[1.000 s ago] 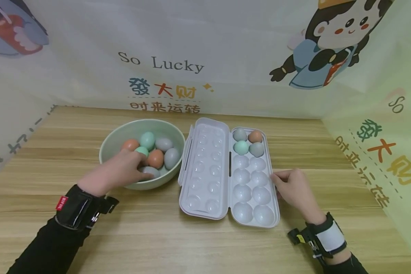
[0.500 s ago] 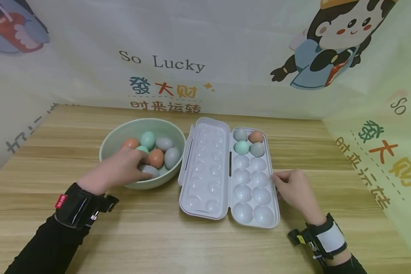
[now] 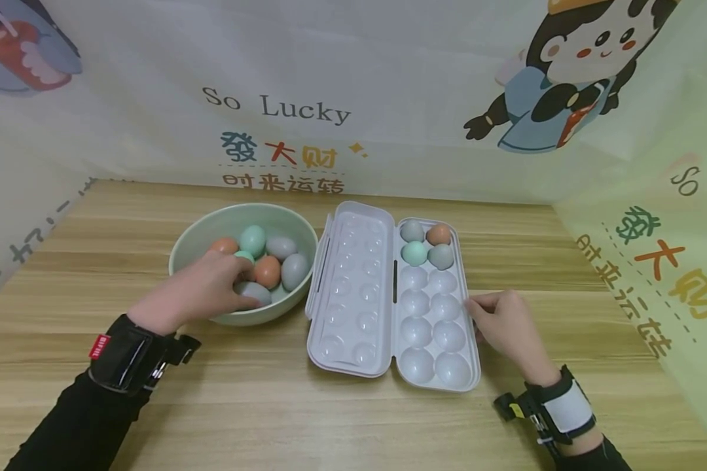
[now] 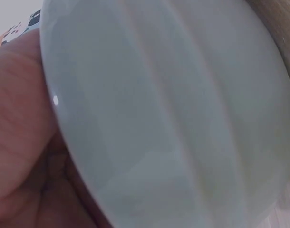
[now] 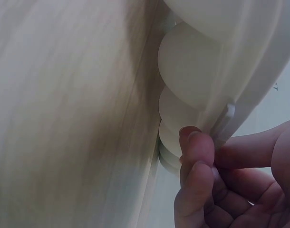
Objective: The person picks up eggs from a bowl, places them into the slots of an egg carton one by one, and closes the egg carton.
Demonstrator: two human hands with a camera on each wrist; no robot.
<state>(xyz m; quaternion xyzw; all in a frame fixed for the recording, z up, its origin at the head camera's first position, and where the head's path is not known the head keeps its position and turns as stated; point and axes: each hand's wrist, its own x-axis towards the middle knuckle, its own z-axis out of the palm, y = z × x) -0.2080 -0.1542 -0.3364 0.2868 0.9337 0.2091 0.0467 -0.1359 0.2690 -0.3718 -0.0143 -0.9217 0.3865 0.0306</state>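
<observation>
A: ok what's the setup look like?

B: Wood-grain surface [image 3: 259, 405], pale tan with darker streaks, and a light printed sheet [image 3: 412, 98] running along the back and both sides like a little booth. The right side looks yellow-green. There's "So Lucky" lettering [image 3: 277, 108] at the back, colourful Chinese characters [image 3: 279, 152] under it, and a cartoon figure [image 3: 571, 85] up toward the right.

A: lol cute. And what's on the surface?

B: Pale green bowl [image 3: 300, 237] left of middle, at least seven eggs [image 3: 267, 271] in it: brown, mint, grey. Just right of that a whitish egg carton [image 3: 415, 332] lies open, lid [image 3: 351, 288] on the bowl side. Can't tell if bowl and lid touch. Four more eggs [image 3: 414, 253] sit in the carton's two far rows, grey and brown at the back, mint and grey in front.

A: hands?

B: Left grip [image 3: 215, 281] is down in the bowl, thumb along a grey egg [image 3: 259, 291] near the front. Fingertips are hidden, so I can't tell if it's actually pinching it. Right grip [image 3: 501, 317] is pinching the carton's outer long edge; the right wrist view shows that up close, next to the rounded cup undersides [image 5: 188, 61].
</observation>
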